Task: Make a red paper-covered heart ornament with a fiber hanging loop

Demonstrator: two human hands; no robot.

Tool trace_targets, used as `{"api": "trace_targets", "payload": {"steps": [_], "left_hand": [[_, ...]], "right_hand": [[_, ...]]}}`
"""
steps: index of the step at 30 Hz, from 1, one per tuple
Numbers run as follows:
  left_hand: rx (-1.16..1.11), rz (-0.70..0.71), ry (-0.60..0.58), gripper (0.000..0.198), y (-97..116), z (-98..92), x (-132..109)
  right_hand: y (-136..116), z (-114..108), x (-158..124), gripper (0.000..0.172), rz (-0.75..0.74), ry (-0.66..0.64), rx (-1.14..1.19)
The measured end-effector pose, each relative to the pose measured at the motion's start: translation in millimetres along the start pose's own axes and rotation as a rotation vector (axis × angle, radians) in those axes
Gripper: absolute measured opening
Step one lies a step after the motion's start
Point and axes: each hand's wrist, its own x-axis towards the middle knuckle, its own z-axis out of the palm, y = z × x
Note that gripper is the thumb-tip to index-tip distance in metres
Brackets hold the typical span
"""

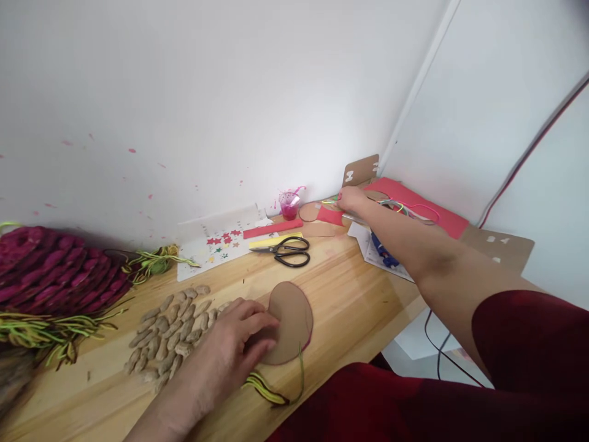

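Observation:
My left hand [242, 334] is low over the wooden table, fingers loosely bent and thumb apart, with its fingertips at the edge of a round brown cardboard piece [289, 322]. Green and yellow yarn strands [267, 388] lie below that cardboard, one strand over its rim. Far off to the right, my right hand [352, 199] is closed near the back corner. A thin greenish thing [330, 201] shows at its fingertips, too small to name. Close to it lie a red paper piece [330, 215] and another cardboard round [308, 212].
Black-handled scissors [292, 252] lie mid-table. Peanuts in shells [172, 328] are spread left of my left hand. A cup of pink liquid [289, 205] stands by the wall. Magenta-painted stacked pieces [55, 270] are at far left, and paper with star stickers [216, 245] lies behind.

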Motion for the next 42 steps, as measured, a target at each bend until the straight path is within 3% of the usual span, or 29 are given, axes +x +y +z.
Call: {"api": "trace_targets", "payload": {"steps": [4,9,16,19,22,24,28,31,34,38,42], "left_hand": [[0.021,-0.011,-0.054,0.033,4,1.1,-1],[0.044,0.018,-0.036,0.032,5,0.9,-1],[0.074,0.042,0.016,0.035,4,-2.7,-3],[0.037,0.056,0.041,0.034,2,-4.4,-3],[-0.037,0.034,0.128,0.020,-4,-7.9,-2],[-0.117,-0.043,0.231,0.016,-10,-10.9,0],[-0.347,-0.329,0.480,0.033,-16,-18.6,5],[-0.501,-0.374,0.626,0.033,-13,-28.1,16],[-0.476,-0.433,0.642,0.030,-8,-40.0,33],[-0.613,-0.442,0.671,0.025,-1,-47.9,62],[-0.689,-0.454,0.578,0.031,3,-41.5,90]], "right_hand": [[2,3,-6,0.032,0.007,0.058,0.056],[-2,4,-16,0.031,0.017,0.131,0.199],[-13,-35,-30,0.015,0.037,0.304,0.596],[-30,-49,-49,0.015,-0.077,0.320,0.779],[-57,-52,-76,0.013,-0.248,0.302,0.904],[-76,-49,-94,0.013,-0.381,0.265,0.959],[-104,-40,-125,0.009,-0.626,0.173,1.002],[-114,-32,-140,0.008,-0.743,0.137,1.011],[-119,-23,-146,0.009,-0.820,0.103,1.041],[-121,-11,-149,0.010,-0.877,0.078,1.094],[-121,-6,-150,0.011,-0.907,0.067,1.109]]}}
